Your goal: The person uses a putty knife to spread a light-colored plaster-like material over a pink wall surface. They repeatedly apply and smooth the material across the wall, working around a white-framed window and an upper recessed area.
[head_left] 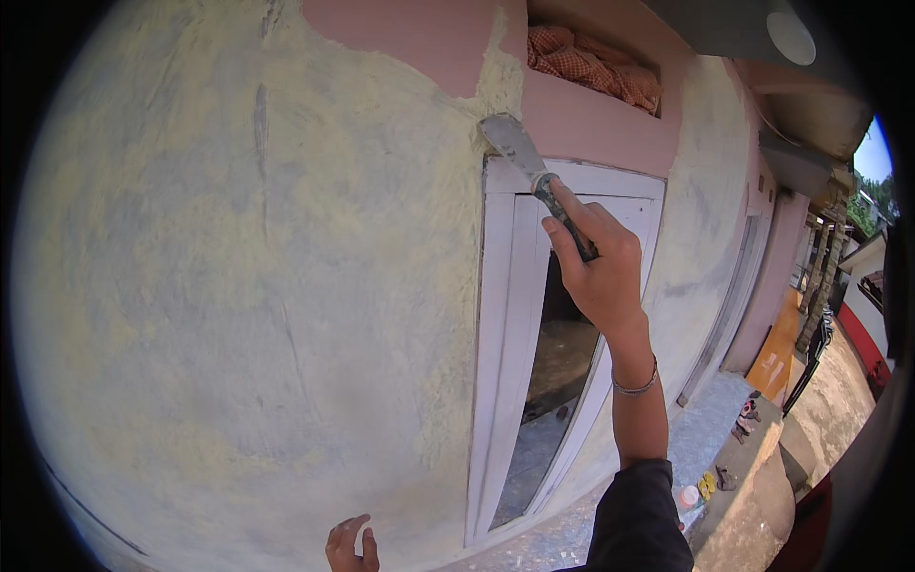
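Observation:
My right hand [602, 262] is closed round the dark handle of a putty knife [516, 145], raised above the top left corner of a white window frame [503, 334]. The blade's broad tip meets the wall [315, 248] at the edge between pale yellowish-grey filler and bare pink paint [591, 133]. A strip of filler [500, 81] runs upward from the blade. Low in the picture, my left hand [351, 545] is held before the wall with fingers loosely bent and apart, nothing in it.
An orange checked cloth [593, 69] fills a recess above the window. The wall runs back on the right past a doorway. Sandals [707, 484] and a small white-and-red tub [686, 497] stand on the bluish tiled floor [705, 410] at lower right.

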### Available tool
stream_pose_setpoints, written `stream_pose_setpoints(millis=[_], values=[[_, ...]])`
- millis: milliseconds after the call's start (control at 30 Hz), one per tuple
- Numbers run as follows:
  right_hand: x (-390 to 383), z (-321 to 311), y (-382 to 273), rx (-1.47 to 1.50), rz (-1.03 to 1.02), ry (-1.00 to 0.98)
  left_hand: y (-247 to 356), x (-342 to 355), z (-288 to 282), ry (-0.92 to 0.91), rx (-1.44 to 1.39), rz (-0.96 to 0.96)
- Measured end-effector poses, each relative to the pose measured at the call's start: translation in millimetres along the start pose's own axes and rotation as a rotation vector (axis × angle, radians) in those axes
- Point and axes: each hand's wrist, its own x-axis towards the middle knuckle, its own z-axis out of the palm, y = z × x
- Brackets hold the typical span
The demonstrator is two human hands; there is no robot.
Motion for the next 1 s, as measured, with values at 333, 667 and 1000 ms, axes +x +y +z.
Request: stream_pose_setpoints(millis=[333,667,1000], values=[[75,-56,43,-0.298,-0.166,-0.247,49,197,-97,0.217,0.500,0.443],[106,-38,48,-0.345,-0.473,-0.197,69,287,-114,0.425,0.796,0.480],[122,-42,48,-0.412,-0.652,-0.179,75,308,-102,0.568,0.834,0.483]])
